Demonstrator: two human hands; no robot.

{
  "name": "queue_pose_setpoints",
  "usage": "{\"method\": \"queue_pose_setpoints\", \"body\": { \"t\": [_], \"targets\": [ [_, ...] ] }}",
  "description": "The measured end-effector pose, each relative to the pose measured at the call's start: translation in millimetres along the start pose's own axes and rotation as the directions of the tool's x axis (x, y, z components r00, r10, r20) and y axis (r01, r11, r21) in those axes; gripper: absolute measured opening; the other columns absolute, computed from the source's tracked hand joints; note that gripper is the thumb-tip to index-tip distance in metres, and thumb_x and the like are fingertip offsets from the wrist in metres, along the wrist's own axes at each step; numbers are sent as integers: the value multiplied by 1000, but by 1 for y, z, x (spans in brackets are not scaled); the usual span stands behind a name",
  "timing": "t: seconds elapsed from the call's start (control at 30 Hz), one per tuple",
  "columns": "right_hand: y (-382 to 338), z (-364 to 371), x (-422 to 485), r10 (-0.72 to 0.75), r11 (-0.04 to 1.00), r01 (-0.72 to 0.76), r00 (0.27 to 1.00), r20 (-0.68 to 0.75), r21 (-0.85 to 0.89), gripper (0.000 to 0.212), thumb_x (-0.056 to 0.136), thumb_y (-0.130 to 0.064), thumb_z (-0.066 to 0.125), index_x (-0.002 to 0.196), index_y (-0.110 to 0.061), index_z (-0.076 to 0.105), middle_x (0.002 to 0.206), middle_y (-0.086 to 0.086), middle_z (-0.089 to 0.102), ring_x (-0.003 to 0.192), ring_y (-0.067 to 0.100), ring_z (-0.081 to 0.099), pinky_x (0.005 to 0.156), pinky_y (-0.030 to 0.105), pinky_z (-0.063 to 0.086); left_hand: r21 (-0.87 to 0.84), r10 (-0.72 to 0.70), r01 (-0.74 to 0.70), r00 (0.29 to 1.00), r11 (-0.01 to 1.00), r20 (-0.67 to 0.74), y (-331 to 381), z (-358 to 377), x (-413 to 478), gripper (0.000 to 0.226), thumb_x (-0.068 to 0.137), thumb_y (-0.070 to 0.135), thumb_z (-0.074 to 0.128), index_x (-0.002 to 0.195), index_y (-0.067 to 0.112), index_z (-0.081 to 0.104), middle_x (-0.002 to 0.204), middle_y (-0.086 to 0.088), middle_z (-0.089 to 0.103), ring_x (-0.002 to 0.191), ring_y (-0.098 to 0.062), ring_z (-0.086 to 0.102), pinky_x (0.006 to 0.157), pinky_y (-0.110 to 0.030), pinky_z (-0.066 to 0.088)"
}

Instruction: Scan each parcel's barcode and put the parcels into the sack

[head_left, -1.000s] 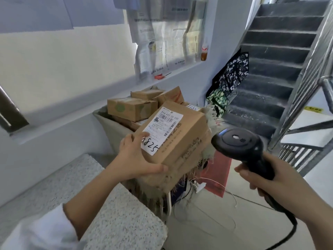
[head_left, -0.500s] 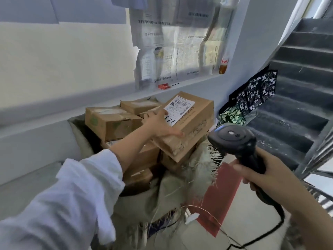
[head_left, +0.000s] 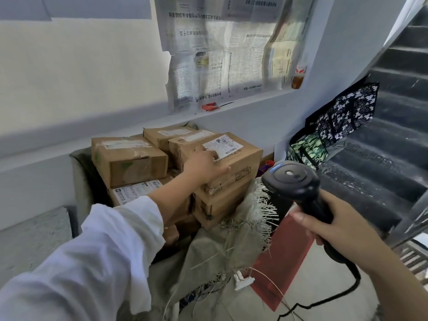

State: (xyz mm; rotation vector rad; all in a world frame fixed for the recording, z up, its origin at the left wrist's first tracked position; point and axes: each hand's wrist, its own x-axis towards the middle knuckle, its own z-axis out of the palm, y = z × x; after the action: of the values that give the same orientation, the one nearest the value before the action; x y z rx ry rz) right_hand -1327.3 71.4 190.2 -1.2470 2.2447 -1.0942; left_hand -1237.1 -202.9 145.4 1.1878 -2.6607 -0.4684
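Setting the parcel (head_left: 234,158) down: left hand (head_left: 205,166) is holding its near corner, fingers curled on top beside the white label (head_left: 222,144), thumb lying along the side face. Versus half a second back, the parcel is no longer hanging tilted in the air. It is now lying roughly flat on the other parcels (head_left: 129,158) stacked inside the sack (head_left: 231,242), label facing up. Right hand (head_left: 338,230) is still wrapping round the handle of the black scanner (head_left: 291,179), which is hanging just right of the sack's frayed rim, apart from the parcel, with its cable (head_left: 356,278) trailing down from the handle. Newspapers (head_left: 220,54) are hanging behind the sack.
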Motion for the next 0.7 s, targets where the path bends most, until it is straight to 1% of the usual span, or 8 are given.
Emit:
{"method": "queue_pose_setpoints", "body": {
  "t": [0.1, 0.23, 0.3, 0.37, 0.47, 0.6, 0.67, 0.7],
  "targets": [
    [4, -1, 4, 0, 1000, 0, 1000, 16, 3, 11, 81, -24, 69, 85, -21, 59, 57, -12, 65, 45, 3, 56, 59, 25, 41, 18, 30, -29, 999, 999, -42, -1, 11, -8, 63, 87, 60, 48, 136, 21, 46, 137, -7, 34, 129, -26, 34, 92, -45, 47],
    [8, 1, 6, -8, 1000, 8, 999, 32, -4, 12, 80, -24, 70, 84, -22, 59, 58, -11, 66, 44, 3, 55, 56, 22, 42, 45, 40, -38, 998, 998, -51, -2, 8, -14, 65, 88, 63, 41, 137, 21, 45, 141, -7, 35, 131, -27, 34, 98, -48, 43],
    [7, 2, 6, -26, 1000, 26, 999, 24, 7, 12, 80, -23, 70, 85, -22, 59, 62, -9, 67, 44, 4, 56, 51, 14, 43, 35, 38, -35, 996, 999, -83, -3, 4, -21, 65, 90, 63, 38, 138, 20, 44, 142, -8, 37, 129, -29, 37, 99, -46, 42],
    [7, 4, 5, -39, 999, 38, 999, 28, 21, 12, 80, -21, 70, 85, -22, 59, 67, -14, 68, 45, 3, 57, 46, 8, 41, 24, 51, -48, 989, 999, -140, -9, 1, -32, 59, 93, 56, 39, 137, 17, 45, 142, -9, 38, 128, -29, 39, 97, -43, 43],
    [8, 8, 5, -39, 999, 36, 996, 74, 41, 11, 81, -21, 69, 86, -20, 59, 62, -14, 67, 43, 2, 55, 43, 9, 41, 50, 61, -52, 975, 997, -215, -23, -4, -50, 48, 95, 43, 44, 135, 17, 46, 143, -9, 37, 129, -28, 38, 94, -43, 46],
    [1, 19, 6, -55, 998, 50, 987, 149, 35, 11, 83, -25, 67, 88, -19, 59, 57, 2, 63, 44, 1, 54, 44, 9, 41, 82, 48, -32, 980, 996, -194, -40, -7, -78, 47, 94, 39, 48, 134, 16, 47, 144, -7, 35, 130, -24, 37, 95, -40, 45],
    [-5, 28, 6, -63, 997, 56, 981, 183, 44, 13, 83, -26, 66, 89, -17, 59, 61, -1, 59, 46, -2, 53, 47, 11, 40, 75, 31, -20, 987, 997, -158, -48, -9, -93, 50, 92, 39, 52, 136, 16, 46, 144, -7, 35, 129, -24, 39, 99, -41, 44],
    [-8, 34, 6, -69, 997, 62, 977, 203, 42, 14, 83, -27, 67, 90, -17, 59, 61, -3, 58, 47, -3, 53, 51, 15, 40, 79, 15, -4, 990, 997, -141, -54, -10, -102, 51, 91, 41, 53, 136, 17, 46, 144, -6, 35, 128, -24, 40, 99, -41, 44]
  ]
}}
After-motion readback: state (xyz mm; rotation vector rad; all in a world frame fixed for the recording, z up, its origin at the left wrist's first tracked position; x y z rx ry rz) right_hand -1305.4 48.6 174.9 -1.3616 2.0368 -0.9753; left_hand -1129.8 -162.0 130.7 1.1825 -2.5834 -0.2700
